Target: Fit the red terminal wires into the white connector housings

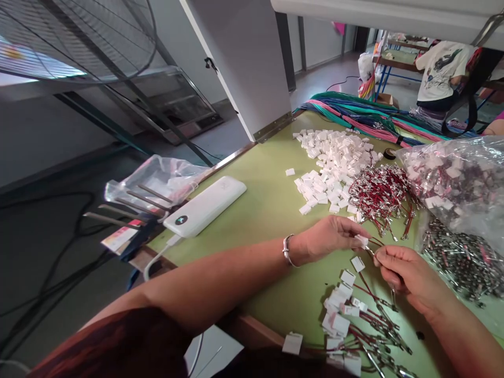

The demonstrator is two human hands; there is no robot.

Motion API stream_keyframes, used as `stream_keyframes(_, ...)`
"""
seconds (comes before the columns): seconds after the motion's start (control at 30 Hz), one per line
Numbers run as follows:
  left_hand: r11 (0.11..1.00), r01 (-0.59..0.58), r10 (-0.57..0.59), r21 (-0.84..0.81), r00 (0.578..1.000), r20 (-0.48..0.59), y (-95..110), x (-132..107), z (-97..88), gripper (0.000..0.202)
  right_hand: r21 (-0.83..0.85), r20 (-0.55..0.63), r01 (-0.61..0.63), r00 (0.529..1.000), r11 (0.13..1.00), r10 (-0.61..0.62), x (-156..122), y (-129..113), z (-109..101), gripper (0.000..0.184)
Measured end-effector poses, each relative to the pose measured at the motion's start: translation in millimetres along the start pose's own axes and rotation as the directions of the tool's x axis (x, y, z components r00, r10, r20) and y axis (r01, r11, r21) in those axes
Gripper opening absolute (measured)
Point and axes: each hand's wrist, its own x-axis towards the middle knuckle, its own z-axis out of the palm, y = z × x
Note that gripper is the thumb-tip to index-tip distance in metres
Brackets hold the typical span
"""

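Note:
My left hand [334, 237] is closed on a small white plastic connector housing [361, 241], pinched between thumb and fingers. Just to its right, my right hand [403, 270] pinches a short dark red wire [376, 241] with a metal terminal on its end, which meets the housing. Whether the terminal sits inside the housing I cannot tell. Beneath both hands lie several white housings with red wires attached [337, 302], their metal ends pointing right. Beyond my fingers are a heap of loose red wires with terminals [380, 194] and a pile of white housings [334, 157].
Clear plastic bags [464, 173] of parts stand at the right, near a pile of dark metal-ended pieces [460, 262]. Bundled coloured cables [354, 113] cross the table's back. A white power bank [208, 205] lies left, by a wire fan guard [79, 42]. Another person [443, 73] sits farther off.

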Motion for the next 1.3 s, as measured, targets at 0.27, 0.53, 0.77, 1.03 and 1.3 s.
stream_keyframes(0.27, 0.649, -0.479, 0.387, 0.591, 0.877, 0.285, 22.4, -10.5, -3.4, 0.020, 0.135, 0.035, -0.112, 0.994, 0.985, 0.108, -0.6, 0.2, 2.6, 0.038)
stream_keyframes(0.53, 0.687, -0.439, 0.307, 0.578, 0.897, 0.317, 25.0, -12.6, -4.8, 0.022, 0.108, 0.054, -0.082, 0.996, 0.991, 0.076, -0.3, 6.3, 3.4, 0.034)
stream_keyframes(0.77, 0.933, -0.147, 0.100, 0.328, 0.983, 0.156, 10.1, -12.9, 10.7, 0.022, -0.310, -0.003, 0.265, 0.960, 0.913, -0.279, -7.6, 9.2, 10.6, 0.037)
stream_keyframes(1.03, 0.942, -0.058, -0.016, 0.329, 0.976, 0.217, 17.6, -12.5, 7.8, 0.024, -0.557, 0.012, 0.349, 0.911, 0.753, -0.413, -11.0, 6.8, 11.9, 0.034)
stream_keyframes(1.3, 0.263, -0.083, 0.384, 0.961, 0.923, -0.025, 19.8, 7.7, -22.2, 0.024, -0.698, 0.191, 0.432, 0.881, 0.571, -0.434, -19.8, 4.1, 17.1, 0.019)
